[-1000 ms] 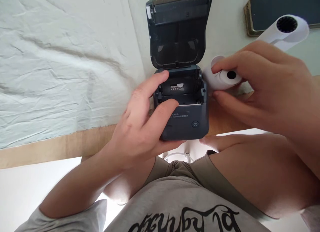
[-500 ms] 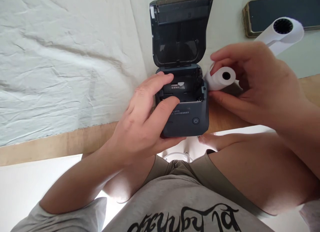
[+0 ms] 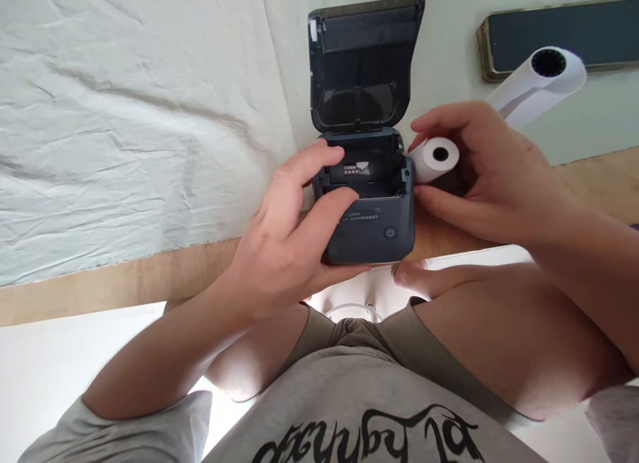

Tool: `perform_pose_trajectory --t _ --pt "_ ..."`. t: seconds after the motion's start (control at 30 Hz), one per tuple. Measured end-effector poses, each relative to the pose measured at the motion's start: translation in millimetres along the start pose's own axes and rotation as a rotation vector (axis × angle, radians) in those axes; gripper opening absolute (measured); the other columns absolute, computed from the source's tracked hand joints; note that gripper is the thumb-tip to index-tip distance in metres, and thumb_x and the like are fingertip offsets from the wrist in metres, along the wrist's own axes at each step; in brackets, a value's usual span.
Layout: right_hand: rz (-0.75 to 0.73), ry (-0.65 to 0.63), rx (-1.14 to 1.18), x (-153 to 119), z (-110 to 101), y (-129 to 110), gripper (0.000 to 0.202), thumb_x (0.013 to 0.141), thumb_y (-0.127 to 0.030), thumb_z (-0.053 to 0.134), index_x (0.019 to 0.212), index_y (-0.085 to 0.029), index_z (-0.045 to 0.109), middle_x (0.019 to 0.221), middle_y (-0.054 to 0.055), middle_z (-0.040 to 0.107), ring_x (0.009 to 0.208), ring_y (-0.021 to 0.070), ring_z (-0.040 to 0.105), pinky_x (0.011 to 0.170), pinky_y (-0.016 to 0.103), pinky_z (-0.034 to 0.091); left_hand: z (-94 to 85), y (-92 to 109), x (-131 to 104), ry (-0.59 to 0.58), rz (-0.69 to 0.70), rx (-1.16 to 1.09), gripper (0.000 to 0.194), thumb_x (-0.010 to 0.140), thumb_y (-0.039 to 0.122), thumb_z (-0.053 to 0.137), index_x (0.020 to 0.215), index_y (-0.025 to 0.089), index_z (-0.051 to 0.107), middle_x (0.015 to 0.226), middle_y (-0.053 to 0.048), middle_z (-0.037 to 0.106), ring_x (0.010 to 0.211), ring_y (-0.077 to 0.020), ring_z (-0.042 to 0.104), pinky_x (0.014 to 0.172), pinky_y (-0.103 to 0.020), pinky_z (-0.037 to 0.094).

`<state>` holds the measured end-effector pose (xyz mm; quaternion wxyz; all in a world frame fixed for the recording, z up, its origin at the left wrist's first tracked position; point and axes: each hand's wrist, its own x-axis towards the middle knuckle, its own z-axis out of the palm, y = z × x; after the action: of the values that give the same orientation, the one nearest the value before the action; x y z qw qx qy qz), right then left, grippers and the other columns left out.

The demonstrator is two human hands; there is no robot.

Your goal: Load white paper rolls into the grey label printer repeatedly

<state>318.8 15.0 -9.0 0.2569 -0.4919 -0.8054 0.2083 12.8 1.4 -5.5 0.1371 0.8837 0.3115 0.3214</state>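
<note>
A pale, creased cloth (image 3: 124, 150) spreads over the wooden table (image 3: 190, 271). Your left hand (image 3: 282, 233) grips the dark, boxy printer (image 3: 367, 227), its smooth, rounded lid (image 3: 359, 70) raised; your right hand (image 3: 499, 173) curls around a small white paper roll (image 3: 428, 165) at the printer's right side. A longer cylinder (image 3: 542, 96) sits near a flat phone (image 3: 564, 34).

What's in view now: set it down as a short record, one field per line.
Dark device: lid swung open, compartment showing no roll inside
Left hand: gripping the device's left side
Right hand: holding a small white roll between thumb and fingers
Small roll position: beside the device's right side, outside the compartment; contact unclear
Second white roll: lying partly behind the right hand
Phone: upper right, screen dark
Surface: pale wrinkled cloth, bare wood along the near edge
</note>
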Motion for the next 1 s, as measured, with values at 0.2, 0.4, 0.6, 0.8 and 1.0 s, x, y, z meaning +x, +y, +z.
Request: perform_pose_trajectory --t 0.2,0.4,0.6,0.8,1.0 --pt "0.029 -0.002 -0.004 3 0 1 0.060 0.097 -0.050 0.072 0.152 -0.029 0.057 0.115 0.004 0.065 0.087 0.0026 0.056 0.094 0.031 0.061 4.2 0 -3 -0.004 -0.076 0.048 0.050 0.103 0.053 0.086 0.143 0.032 0.063 0.167 -0.013 0.058 0.163 -0.0389 0.060 0.124 -0.059 0.067" --pt "0.058 0.008 0.013 4 2 0 0.061 0.093 -0.040 0.073 0.150 -0.026 0.056 0.113 0.003 0.064 0.081 -0.0002 0.049 0.087 0.024 0.058 6.6 0 -4 0.034 -0.007 0.013 0.056 0.099 0.049 0.091 0.143 0.027 0.066 0.168 -0.019 0.056 0.159 -0.0429 0.061 0.123 -0.061 0.067" --pt "0.082 0.037 0.063 0 5 2 0.062 0.092 -0.029 0.063 0.153 -0.027 0.050 0.127 0.007 0.067 0.106 0.0058 0.066 0.088 0.022 0.057 4.6 -4 -2 -0.002 -0.018 -0.011 0.056 0.094 0.050 0.095 0.138 0.027 0.069 0.170 -0.020 0.054 0.162 -0.0445 0.058 0.123 -0.061 0.065" --pt "0.099 0.008 0.040 6 1 -6 0.047 0.092 -0.031 0.067 0.139 -0.026 0.066 0.130 0.006 0.069 0.112 0.0082 0.067 0.095 0.027 0.059 4.7 -4 1 -0.068 -0.104 0.011 0.062 0.086 0.049 0.097 0.137 0.027 0.070 0.173 -0.019 0.052 0.164 -0.0479 0.055 0.120 -0.065 0.065" --pt "0.126 0.045 0.015 6 1 -7 0.057 0.093 -0.036 0.071 0.150 -0.030 0.064 0.122 0.006 0.066 0.098 0.0059 0.061 0.085 0.025 0.056 3.2 -2 1 -0.086 -0.130 0.027 0.056 0.093 0.052 0.091 0.139 0.029 0.070 0.174 -0.017 0.054 0.166 -0.0428 0.055 0.120 -0.062 0.066"
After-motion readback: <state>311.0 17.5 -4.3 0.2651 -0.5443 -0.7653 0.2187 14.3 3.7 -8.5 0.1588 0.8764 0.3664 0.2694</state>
